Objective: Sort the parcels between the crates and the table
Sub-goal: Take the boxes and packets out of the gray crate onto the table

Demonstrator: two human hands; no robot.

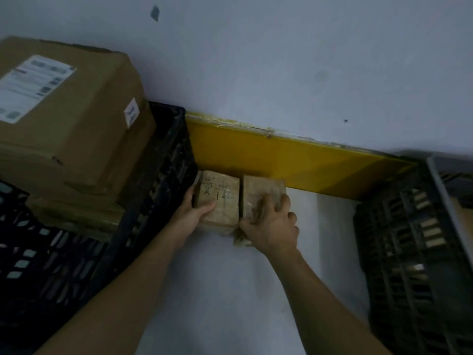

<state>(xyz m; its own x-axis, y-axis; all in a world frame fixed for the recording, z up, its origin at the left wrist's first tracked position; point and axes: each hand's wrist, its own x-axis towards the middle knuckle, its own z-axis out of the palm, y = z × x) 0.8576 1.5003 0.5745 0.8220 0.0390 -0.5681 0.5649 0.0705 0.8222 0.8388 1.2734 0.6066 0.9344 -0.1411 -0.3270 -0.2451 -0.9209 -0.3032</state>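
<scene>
Left hand (191, 213): grips the left parcel (217, 201), thumb curled over its top.
Right hand (271, 226): fingers curled on the right parcel (261, 193).
Parcels: side by side, touching, on the white counter (230, 290), between two dark crates (158, 180).

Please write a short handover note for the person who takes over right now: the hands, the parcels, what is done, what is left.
Left hand: grip on the handwritten parcel, thumb on top.
Right hand: grip on the taped parcel beside it.
Both parcels sit side by side, touching, on the white table by the yellow strip.
Left black crate holds a large cardboard box; right crate also holds items.
Left: sorting the crate contents; progress cannot be judged.
</scene>
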